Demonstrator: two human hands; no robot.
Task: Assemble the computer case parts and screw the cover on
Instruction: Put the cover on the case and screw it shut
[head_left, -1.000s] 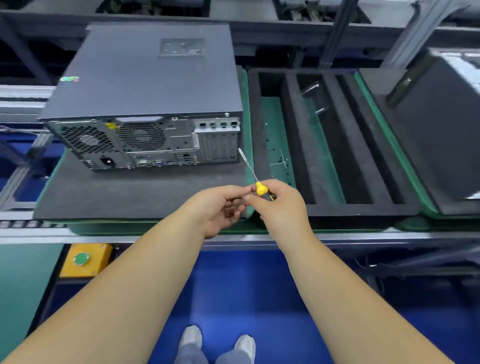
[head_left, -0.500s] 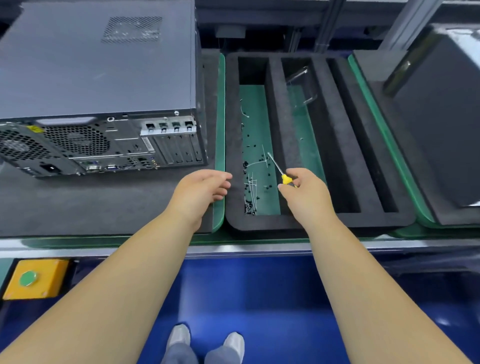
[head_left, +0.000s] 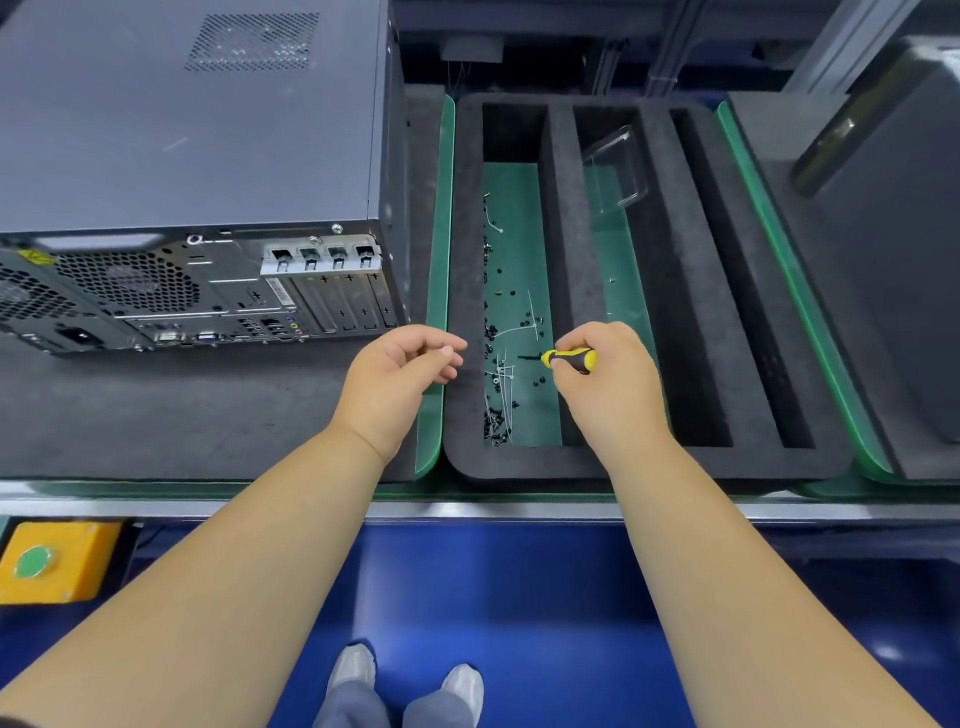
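While the right hand grips the yellow-and-black screwdriver over the small black screws in the black foam tray, the empty, loosely curled left hand should pinch one screw cleanly before returning to the grey metal computer case on the tabletop.

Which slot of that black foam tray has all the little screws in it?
The leftmost slot of the foam tray, nearest the computer case. The next holds only a clear plastic piece.

Both forearms reach forward, converging toward twelve o'clock. The left hand hangs palm-down with fingers loosely curled, holding nothing. The right hand grips a screwdriver, its tip pointing toward nine o'clock.
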